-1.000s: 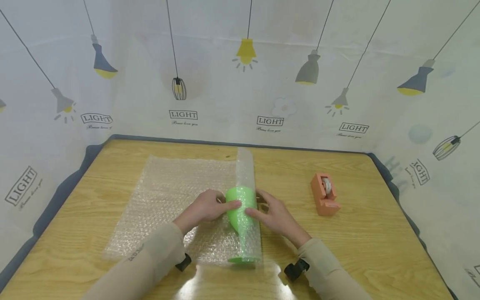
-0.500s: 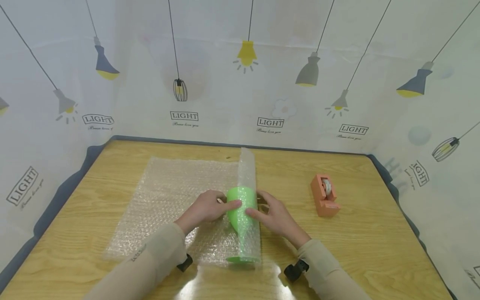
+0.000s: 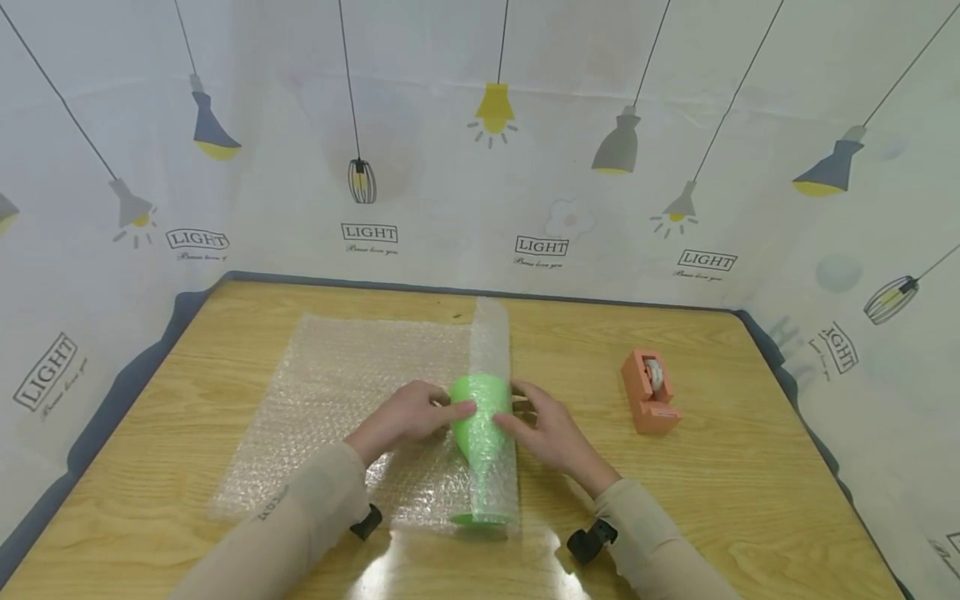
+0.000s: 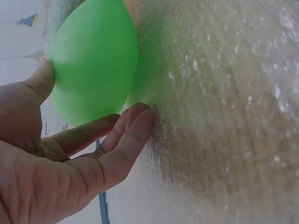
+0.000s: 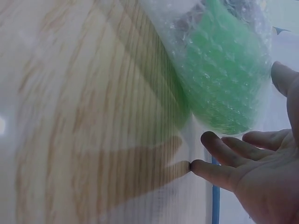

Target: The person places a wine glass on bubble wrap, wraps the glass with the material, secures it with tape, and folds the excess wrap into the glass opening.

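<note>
A green goblet (image 3: 461,421) lies on its side on a sheet of bubble wrap (image 3: 337,375), its base toward the near table edge. The wrap's right edge (image 3: 491,333) is folded over the goblet's right part. My left hand (image 3: 408,417) grips the goblet's bowl from the left, thumb on top and fingers low at its side; the left wrist view shows the fingertips against the wrap. From the right, my right hand (image 3: 551,429) holds the wrapped bowl, thumb over the fold. In the right wrist view its fingers (image 5: 224,151) spread beside the wrapped bowl (image 5: 224,79).
An orange tape dispenser (image 3: 651,396) with a roll of tape stands to the right on the wooden table (image 3: 712,500). Behind the table hangs a white backdrop (image 3: 420,100) printed with lamps. The flat part of the wrap spreads out left of the goblet.
The goblet and the folded strip of bubble wrap have shifted slightly to the left, with both hands staying on them.
</note>
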`<state>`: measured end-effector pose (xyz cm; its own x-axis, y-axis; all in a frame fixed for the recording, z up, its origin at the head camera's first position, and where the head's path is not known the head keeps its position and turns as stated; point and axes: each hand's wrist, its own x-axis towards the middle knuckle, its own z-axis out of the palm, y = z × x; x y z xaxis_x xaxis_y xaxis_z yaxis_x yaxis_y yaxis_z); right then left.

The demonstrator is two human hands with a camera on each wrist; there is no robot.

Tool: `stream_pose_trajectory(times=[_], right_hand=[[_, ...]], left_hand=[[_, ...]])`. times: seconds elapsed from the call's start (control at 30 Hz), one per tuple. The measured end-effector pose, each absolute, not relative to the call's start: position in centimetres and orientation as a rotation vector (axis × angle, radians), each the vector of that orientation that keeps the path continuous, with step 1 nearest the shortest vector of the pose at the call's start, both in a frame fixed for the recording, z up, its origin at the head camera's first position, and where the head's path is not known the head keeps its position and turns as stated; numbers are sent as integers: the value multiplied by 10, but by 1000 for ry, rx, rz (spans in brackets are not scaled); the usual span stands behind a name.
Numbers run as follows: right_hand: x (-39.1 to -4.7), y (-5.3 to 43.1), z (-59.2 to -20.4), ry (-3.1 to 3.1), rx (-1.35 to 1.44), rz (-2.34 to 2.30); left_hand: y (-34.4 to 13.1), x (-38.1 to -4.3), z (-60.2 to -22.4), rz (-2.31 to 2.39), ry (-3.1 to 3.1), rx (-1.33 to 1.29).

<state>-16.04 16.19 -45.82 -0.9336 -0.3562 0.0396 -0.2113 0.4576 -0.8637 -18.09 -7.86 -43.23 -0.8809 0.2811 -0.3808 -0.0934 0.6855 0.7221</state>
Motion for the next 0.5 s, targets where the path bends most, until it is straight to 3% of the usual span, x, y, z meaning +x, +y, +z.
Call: stream_pose_trajectory(times=[0.5], right_hand=[[-161,152,-456,2579,-406,-1485]], left_hand=[[-83,-178,-427,1027,2486,67]])
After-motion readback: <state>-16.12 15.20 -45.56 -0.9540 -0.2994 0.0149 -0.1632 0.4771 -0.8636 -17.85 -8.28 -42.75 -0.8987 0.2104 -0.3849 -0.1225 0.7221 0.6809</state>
